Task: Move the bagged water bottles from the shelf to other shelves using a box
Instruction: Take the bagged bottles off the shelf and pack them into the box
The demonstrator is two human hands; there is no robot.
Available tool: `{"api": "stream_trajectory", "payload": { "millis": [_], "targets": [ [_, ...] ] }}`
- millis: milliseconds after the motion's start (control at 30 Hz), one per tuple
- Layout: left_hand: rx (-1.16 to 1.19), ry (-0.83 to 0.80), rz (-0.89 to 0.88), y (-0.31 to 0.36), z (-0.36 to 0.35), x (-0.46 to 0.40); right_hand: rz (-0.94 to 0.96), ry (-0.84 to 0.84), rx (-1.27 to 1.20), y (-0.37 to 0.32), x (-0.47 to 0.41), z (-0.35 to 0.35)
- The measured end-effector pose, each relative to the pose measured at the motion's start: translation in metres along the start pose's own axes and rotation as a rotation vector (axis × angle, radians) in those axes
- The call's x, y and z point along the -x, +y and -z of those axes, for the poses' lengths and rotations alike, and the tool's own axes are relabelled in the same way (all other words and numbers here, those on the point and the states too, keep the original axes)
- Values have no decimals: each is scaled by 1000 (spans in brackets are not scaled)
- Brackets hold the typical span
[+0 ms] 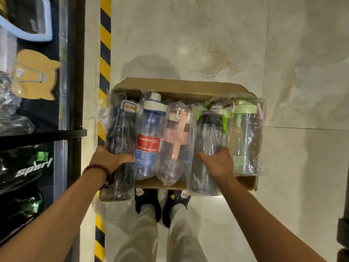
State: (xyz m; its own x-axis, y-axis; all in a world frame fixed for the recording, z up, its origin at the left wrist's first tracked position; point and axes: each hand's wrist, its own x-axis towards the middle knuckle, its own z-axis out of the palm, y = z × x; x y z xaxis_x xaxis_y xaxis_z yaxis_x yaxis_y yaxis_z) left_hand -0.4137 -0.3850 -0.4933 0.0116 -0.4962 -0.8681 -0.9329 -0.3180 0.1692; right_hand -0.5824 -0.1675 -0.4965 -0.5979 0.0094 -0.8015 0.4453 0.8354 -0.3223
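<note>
From my remote feed, a red label (149,144) on the blue bagged water bottle (151,129) lying in the cardboard box (181,86) reads "FASHION Water Bottle" over "TO BE HEALTHIER". On the shelf (43,136) at left I read "sport" in slanted white letters on a black bagged bottle (26,167). A pale label (238,164) low on the green-capped bottle (245,129) carries print too small for me to make out.
</note>
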Motion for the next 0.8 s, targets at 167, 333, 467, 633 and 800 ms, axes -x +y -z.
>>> {"api": "stream_trajectory", "payload": {
  "millis": [167, 333, 467, 633, 800],
  "targets": [
    [152, -155, -126, -4, 14, 59, 22, -15, -102, -4, 51, 12],
    [176, -220, -314, 17, 42, 124, 124, 22, -233, -32, 110, 44],
    [259, -267, -395, 52, 70, 179, 197, 40, -356, -68, 159, 78],
    [317, -250, -561, 86, 113, 249, 283, 73, -430, -110, 222, 115],
    [351, -181, -689, 96, 162, 320, 337, 84, -497, -138, 299, 148]
  ]
}}
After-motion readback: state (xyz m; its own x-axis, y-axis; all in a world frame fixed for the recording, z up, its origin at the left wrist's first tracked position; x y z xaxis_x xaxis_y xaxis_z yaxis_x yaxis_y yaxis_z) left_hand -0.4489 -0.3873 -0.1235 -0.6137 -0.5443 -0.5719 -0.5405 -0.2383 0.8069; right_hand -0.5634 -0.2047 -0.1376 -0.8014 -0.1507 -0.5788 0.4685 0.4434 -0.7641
